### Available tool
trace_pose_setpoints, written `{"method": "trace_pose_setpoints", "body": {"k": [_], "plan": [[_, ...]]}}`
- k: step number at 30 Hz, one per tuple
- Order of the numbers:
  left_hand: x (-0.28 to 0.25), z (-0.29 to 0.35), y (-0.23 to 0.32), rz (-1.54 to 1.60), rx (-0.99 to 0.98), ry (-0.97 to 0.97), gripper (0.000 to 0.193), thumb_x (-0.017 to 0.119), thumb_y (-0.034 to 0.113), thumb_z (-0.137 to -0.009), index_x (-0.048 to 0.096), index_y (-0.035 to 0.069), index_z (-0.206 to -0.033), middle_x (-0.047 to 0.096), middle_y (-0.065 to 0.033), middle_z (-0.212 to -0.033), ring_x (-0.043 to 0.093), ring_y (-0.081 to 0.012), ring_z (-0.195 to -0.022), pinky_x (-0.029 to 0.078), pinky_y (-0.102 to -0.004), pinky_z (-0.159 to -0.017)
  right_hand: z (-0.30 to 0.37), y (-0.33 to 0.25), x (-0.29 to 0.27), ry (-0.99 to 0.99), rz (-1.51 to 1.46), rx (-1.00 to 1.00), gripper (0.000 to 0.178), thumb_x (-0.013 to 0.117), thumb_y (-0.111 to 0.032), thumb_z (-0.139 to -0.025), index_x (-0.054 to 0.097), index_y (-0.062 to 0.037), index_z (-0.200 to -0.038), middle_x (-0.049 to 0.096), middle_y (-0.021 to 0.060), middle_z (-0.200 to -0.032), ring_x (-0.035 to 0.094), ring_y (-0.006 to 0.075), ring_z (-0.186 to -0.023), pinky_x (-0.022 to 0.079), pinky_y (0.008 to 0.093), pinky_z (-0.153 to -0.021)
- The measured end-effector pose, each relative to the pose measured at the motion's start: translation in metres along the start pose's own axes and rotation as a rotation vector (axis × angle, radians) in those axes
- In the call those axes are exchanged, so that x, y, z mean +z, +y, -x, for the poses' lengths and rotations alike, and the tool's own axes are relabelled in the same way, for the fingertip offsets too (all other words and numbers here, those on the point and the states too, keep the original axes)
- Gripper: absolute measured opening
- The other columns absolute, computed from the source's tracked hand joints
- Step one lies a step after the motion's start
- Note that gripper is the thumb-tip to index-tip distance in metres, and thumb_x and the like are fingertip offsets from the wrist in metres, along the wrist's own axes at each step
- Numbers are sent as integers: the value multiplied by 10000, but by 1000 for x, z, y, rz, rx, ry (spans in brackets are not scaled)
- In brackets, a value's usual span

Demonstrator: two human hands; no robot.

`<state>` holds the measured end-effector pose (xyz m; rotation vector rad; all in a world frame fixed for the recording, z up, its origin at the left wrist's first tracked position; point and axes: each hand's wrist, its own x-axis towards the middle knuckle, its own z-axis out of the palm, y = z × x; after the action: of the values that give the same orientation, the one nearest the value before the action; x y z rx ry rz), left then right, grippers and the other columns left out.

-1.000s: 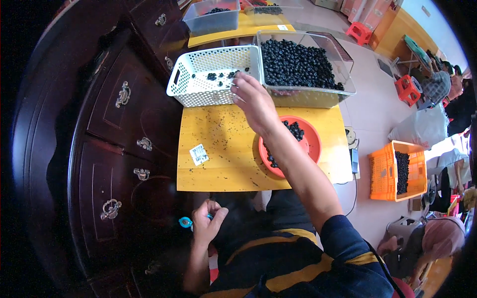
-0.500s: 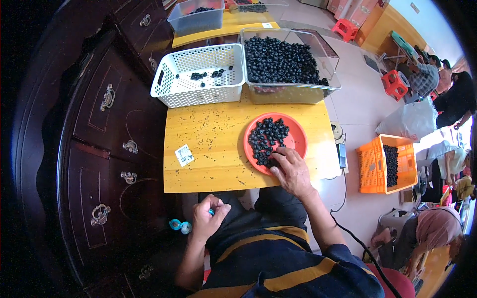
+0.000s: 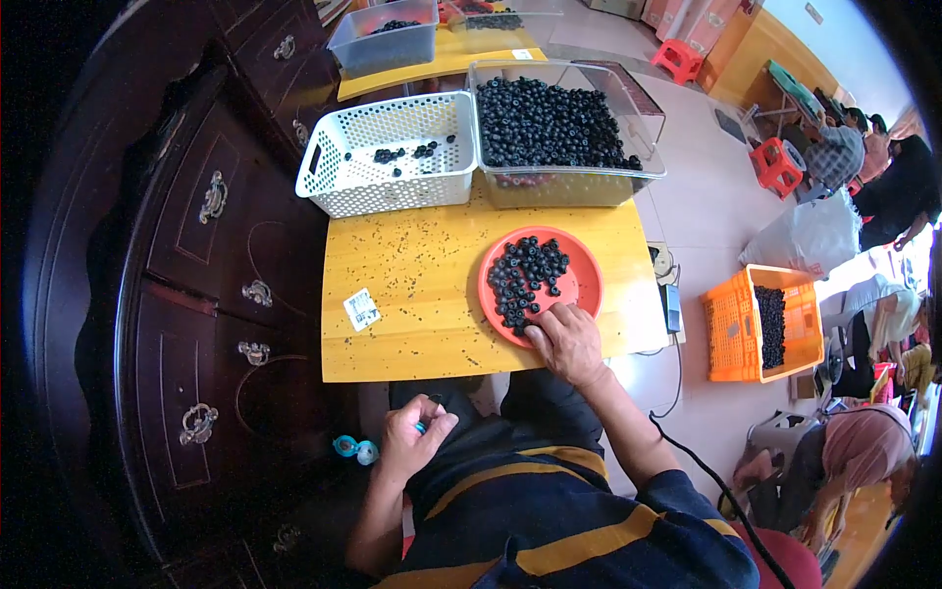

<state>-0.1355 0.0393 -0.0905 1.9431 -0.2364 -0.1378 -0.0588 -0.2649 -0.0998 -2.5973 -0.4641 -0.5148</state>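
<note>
On the yellow table stands a round red plate partly filled with small black ring-shaped pieces. My right hand reaches over the plate's near edge, its thumb and fingers drawn together by the nearest pieces; what is between the fingertips is hidden. Above my lap, my left hand is closed around a small blue object, of which only a bit shows.
A white perforated basket with a few black pieces adjoins a clear bin heaped with them. A label and dark crumbs lie on the yellow table. Dark drawers flank the left; an orange crate stands right. People work farther right.
My right hand has drawn slightly nearer to me, its fingers closing together at the plate's near edge. My left hand stays almost still. The whole view has shifted a little.
</note>
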Motion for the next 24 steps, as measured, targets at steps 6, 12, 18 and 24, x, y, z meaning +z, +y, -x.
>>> {"method": "trace_pose_setpoints", "body": {"k": [6,12,18,24], "plan": [[1,-4,6,-4,20,-18,201,760,135,-874,613,17,-806,652,-66,-676,637,-122,-618,503,-289,-590,-7,5,-1,-59,-20,15,247,695,-310,-907,647,-76,-842,594,102,-759,638,317,-701,527,439,-640],[1,-2,1,7,13,-16,200,755,121,-873,605,13,-796,645,-64,-666,631,-124,-611,501,-291,-587,-13,4,-2,-132,6,65,292,685,-344,-917,644,-80,-799,648,114,-719,673,326,-654,550,451,-595],[0,-1,2,3,-11,-19,201,753,114,-872,600,12,-792,641,-61,-661,630,-125,-608,500,-295,-586,-21,8,0,-61,-110,255,325,648,-324,-954,630,-62,-762,667,171,-719,678,361,-677,542,450,-604],[1,-2,1,-7,-11,-28,193,752,110,-874,603,16,-796,645,-60,-662,638,-128,-612,504,-295,-591,-27,16,-5,110,-1017,693,396,522,-382,-1049,606,-78,-810,516,31,-590,499,157,-514,424,318,-499]]}}
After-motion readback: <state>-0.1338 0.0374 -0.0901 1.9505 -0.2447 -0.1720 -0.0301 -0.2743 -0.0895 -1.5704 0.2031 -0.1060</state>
